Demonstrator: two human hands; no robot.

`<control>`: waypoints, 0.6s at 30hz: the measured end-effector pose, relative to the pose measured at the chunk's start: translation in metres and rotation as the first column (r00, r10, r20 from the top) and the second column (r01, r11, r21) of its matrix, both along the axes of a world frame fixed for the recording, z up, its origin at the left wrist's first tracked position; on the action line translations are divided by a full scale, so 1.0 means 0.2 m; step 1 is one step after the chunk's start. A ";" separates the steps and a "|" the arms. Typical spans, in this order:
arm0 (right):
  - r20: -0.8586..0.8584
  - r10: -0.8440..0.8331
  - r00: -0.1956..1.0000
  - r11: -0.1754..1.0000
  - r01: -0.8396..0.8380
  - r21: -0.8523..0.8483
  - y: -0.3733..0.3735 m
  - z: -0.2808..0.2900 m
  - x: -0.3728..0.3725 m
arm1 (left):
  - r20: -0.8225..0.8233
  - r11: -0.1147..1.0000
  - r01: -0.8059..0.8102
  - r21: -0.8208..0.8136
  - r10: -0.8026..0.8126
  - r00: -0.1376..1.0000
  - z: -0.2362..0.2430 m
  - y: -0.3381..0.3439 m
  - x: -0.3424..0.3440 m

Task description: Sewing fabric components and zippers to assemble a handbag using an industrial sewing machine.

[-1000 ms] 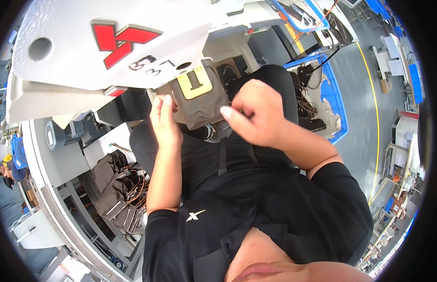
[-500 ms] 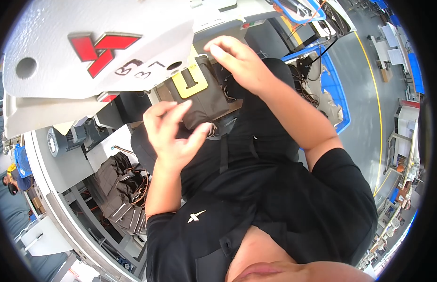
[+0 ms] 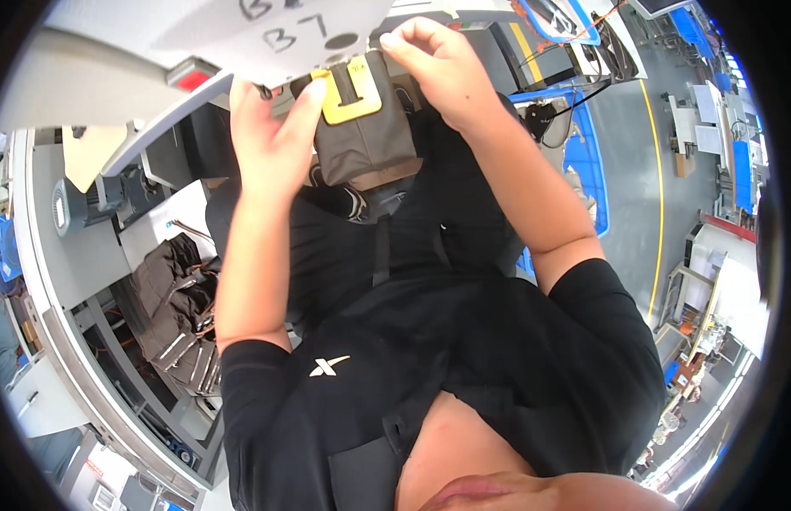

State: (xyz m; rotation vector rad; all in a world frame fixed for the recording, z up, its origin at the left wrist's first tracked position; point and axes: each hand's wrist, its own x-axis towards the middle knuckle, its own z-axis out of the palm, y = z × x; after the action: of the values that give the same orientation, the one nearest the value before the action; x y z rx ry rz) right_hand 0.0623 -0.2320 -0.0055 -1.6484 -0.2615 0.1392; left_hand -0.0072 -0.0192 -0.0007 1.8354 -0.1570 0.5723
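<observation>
Beside a white machine head point(image 3: 174, 43): left hand point(image 3: 272, 140), brown fabric piece point(image 3: 370, 146), right hand point(image 3: 451, 81).
Far left, dark fabric pieces point(image 3: 161, 285) lie heaped; then comes the left hand, thumb and fingers apart, its thumb at the edge of a yellow plate point(image 3: 359, 111). The brown fabric piece sits between the hands, partly covered by the plate. The right hand's thumb and fingertips are close together; whether they grip anything, I cannot tell. Farther right is a blue crate point(image 3: 590, 183).

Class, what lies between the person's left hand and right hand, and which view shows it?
In the head view, a yellow slotted plate and dark brown fabric lie between the left hand and right hand.
</observation>
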 end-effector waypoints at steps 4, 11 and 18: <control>0.010 -0.005 1.000 1.000 0.005 0.013 -0.08 0.01 -0.02 | -0.184 0.881 0.157 -0.447 -0.262 0.947 -0.03 -0.04 0.08; 0.053 -0.178 0.983 0.914 0.185 -0.361 -0.53 0.01 0.17 | -0.178 0.978 0.053 0.200 -0.017 0.984 0.15 0.09 0.01; 0.234 -0.500 0.834 0.584 0.524 -0.620 -1.18 -0.02 0.76 | -0.283 0.956 0.048 0.290 0.038 0.958 0.15 0.30 -0.09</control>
State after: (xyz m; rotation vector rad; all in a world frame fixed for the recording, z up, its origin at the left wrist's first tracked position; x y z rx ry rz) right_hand 0.2144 -0.4677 -0.0101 -2.3848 0.3037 -0.2824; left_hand -0.0258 0.0411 0.0291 2.1855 -0.0532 0.2827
